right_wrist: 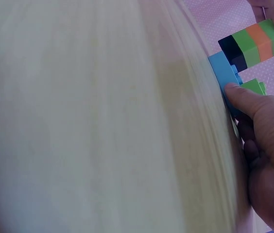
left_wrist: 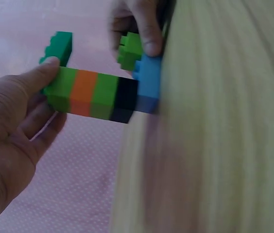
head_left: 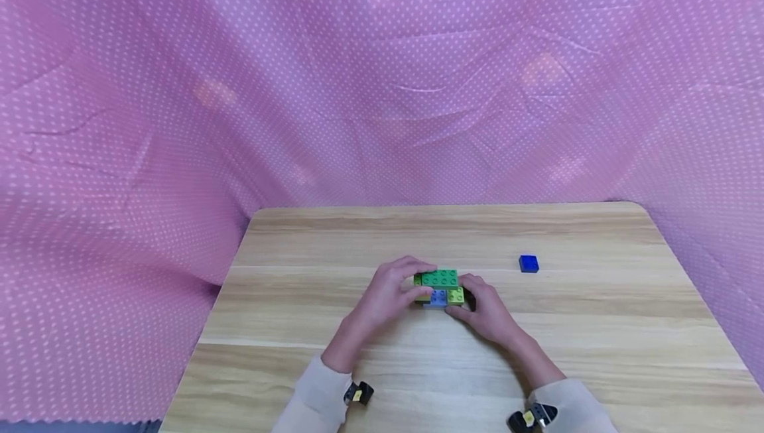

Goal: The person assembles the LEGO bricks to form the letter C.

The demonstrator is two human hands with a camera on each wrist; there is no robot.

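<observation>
Bricks are joined into one structure on the table. In the left wrist view its base is a light blue brick (left_wrist: 149, 82), with a small lime brick (left_wrist: 131, 51) at one end. At the other end rises a column: a black brick (left_wrist: 124, 99), then lime, an orange brick (left_wrist: 83, 92) and lime again. A long green brick (head_left: 440, 278) tops the column and overhangs the base. My left hand (head_left: 389, 290) pinches the column's upper end between thumb and fingers. My right hand (head_left: 488, 312) holds the light blue base, its thumb (right_wrist: 244, 98) on the near side.
A loose dark blue brick (head_left: 528, 263) lies on the wooden table (head_left: 334, 241), behind and to the right of my right hand. Pink dotted cloth (head_left: 382, 88) hangs around the table's back and sides.
</observation>
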